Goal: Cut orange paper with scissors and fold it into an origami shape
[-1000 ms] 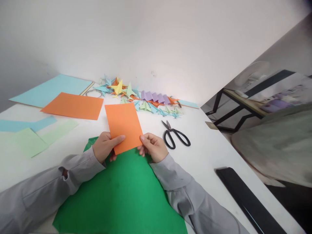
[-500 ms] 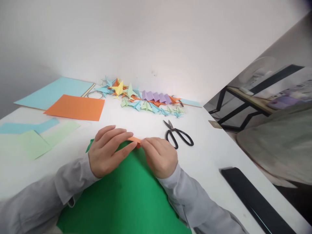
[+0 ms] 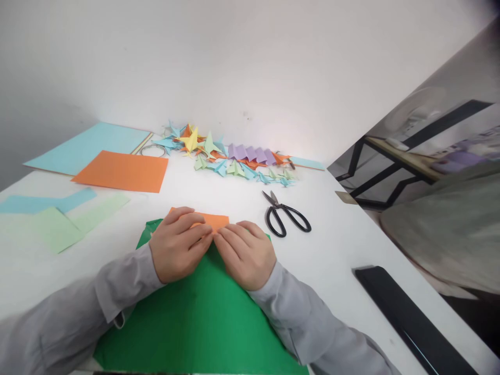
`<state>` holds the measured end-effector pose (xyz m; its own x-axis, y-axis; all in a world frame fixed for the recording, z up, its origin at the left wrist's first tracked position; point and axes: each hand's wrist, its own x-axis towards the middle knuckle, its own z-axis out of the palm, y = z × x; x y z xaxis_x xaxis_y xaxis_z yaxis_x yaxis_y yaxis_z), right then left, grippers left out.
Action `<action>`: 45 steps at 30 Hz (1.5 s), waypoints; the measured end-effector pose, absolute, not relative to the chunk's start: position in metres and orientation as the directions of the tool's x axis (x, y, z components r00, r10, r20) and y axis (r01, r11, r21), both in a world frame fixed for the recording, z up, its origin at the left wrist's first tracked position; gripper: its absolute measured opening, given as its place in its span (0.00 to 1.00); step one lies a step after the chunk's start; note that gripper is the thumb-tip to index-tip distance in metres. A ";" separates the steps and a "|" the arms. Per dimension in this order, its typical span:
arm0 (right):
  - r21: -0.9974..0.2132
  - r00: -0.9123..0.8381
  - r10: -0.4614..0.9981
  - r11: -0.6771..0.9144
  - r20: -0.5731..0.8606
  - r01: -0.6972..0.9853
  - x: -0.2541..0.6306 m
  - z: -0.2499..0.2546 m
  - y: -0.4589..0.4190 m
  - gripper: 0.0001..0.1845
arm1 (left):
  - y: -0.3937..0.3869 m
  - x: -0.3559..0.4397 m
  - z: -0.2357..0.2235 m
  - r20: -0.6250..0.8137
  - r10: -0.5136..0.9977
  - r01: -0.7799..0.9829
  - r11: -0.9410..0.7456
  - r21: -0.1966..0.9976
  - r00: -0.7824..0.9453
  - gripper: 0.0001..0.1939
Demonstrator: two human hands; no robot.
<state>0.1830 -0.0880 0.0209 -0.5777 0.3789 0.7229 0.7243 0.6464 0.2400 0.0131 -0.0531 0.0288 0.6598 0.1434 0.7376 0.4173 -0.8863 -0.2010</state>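
- My left hand rests its curled fingers on the small orange paper; whether it grips or only presses, I cannot tell.
- My right hand sits likewise, its fingertips close against the left ones at the paper's near edge; its grip is also hidden from me.
- I see that paper over the far end of the green sheet.
- The scissors lie to the right on the desk, blades parted.
- A large orange sheet lies farther left.

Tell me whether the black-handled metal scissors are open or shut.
Partly open: the scissors lie with their blade tips apart.
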 end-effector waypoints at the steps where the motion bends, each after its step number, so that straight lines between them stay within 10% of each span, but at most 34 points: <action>1: 0.237 -0.567 0.383 0.636 0.729 0.734 0.184 0.021 -0.087 0.07 | -0.052 0.012 0.030 0.735 0.144 0.424 -0.881 -0.209 0.662 0.06; 13: 0.197 -0.390 0.430 0.428 0.814 0.882 0.222 0.014 -0.065 0.10 | -0.007 -0.030 0.039 0.769 0.173 0.623 -0.704 -0.341 0.616 0.05; 45: 0.212 -0.565 0.391 0.654 0.727 0.726 0.188 0.008 -0.075 0.05 | -0.038 0.005 0.020 0.663 0.116 0.368 -0.894 -0.254 0.740 0.09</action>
<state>0.1877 -0.0753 0.0081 -0.5650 0.3908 0.7267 0.7258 0.6542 0.2125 0.0046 -0.0380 0.0201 0.7396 0.1159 0.6630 0.3681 -0.8943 -0.2544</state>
